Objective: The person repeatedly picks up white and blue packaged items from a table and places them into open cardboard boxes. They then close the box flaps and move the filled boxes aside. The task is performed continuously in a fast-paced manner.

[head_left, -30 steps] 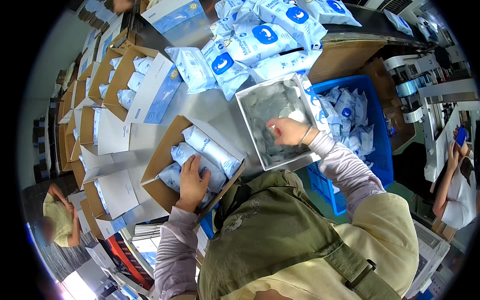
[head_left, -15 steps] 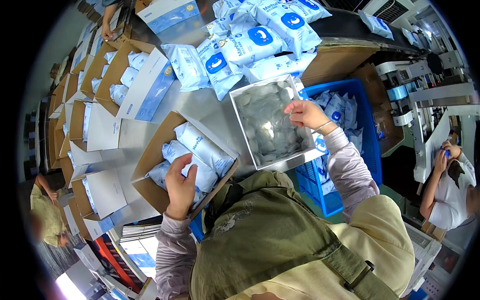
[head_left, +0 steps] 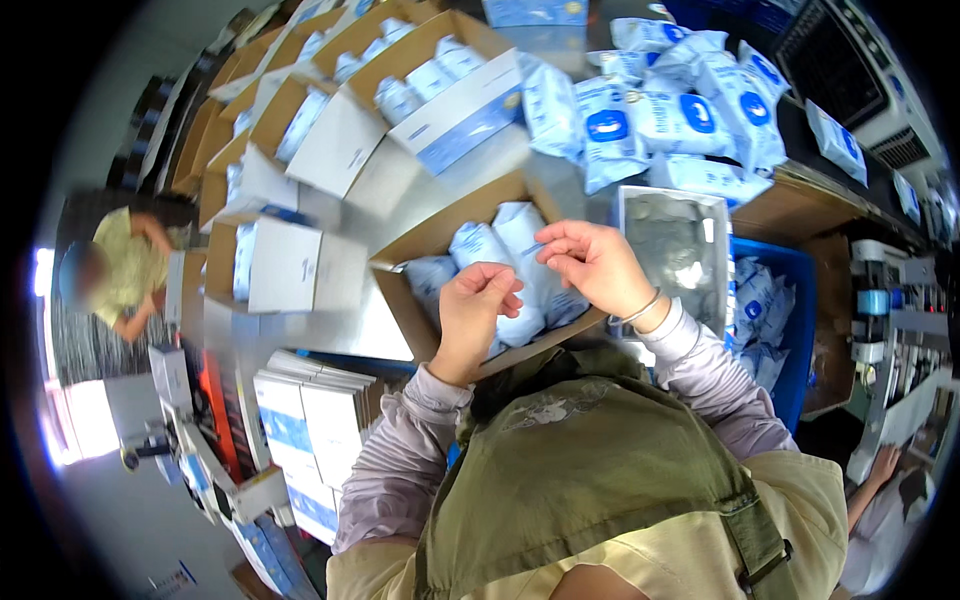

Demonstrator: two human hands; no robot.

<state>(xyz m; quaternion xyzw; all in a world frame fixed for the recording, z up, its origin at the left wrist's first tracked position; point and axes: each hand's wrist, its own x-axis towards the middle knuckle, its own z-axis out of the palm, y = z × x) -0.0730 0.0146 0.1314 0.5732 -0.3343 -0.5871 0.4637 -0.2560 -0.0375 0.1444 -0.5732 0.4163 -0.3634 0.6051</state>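
An open cardboard carton [head_left: 437, 222] stands in front of me, with several pale blue and white soft packs [head_left: 518, 228] lying side by side in it. Over its near half my left hand [head_left: 472, 318] is closed, thumb and fingertips pinched together. Just to the right, my right hand [head_left: 600, 270] hovers above the packs with thumb and fingers also drawn into a pinch. Whatever either pinch holds is too small or clear to make out. Beside my right wrist sits a white box [head_left: 724, 232] full of clear round discs [head_left: 668, 238].
Loose soft packs [head_left: 690, 122] are heaped at the back right. Filled open cartons [head_left: 455, 118] line the left and back of the metal table. A blue crate [head_left: 797, 330] with packs stands right. Flattened cartons [head_left: 305, 430] are stacked lower left; a co-worker [head_left: 130, 265] is at far left.
My right hand has left the box of clear discs and come over the carton. My left hand has closed into a pinch near it. The view has turned toward the left.
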